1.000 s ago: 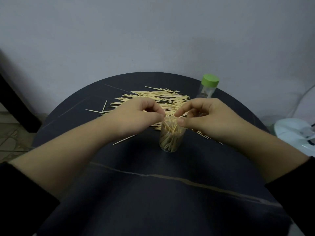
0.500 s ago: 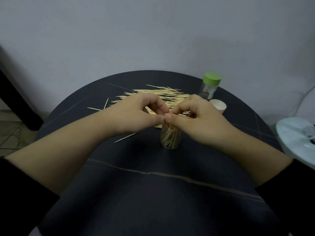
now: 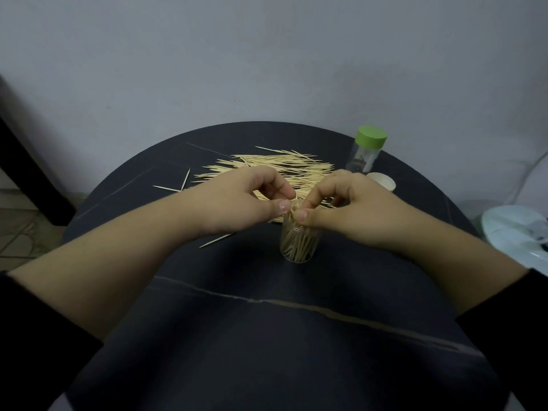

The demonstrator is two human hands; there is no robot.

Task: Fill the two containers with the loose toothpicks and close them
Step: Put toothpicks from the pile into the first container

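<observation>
— Dark round tabletop (image 3: 267, 336), grey wall behind. Location of the work item?
— Open container (image 3: 296, 259): upright, mid-tabletop, clear-walled, partly filled with standing toothpicks (image 3: 299, 241).
— Handling?
— Judged light and easily tipped. Toothpicks are stiff, thin and sharp-tipped, and likely to snap if bent. Hold the bundle by its upper ends; steady the wall, not the rim.
— Grip state?
— Right hand (image 3: 355, 212): narrow grip, thumb and forefinger pinching the standing toothpicks at the mouth. Left hand (image 3: 237, 203): narrow grip, fingers curled, thumb tip just beside the mouth; what it holds cannot be told.
— Surroundings?
— Loose toothpicks (image 3: 275, 170) lie piled behind both hands, pale and roughly parallel, with a few strays apart. Second container (image 3: 363, 157) stands far right with its green lid (image 3: 371, 137) on; white cap (image 3: 382, 180) lies just beside it.
</observation>
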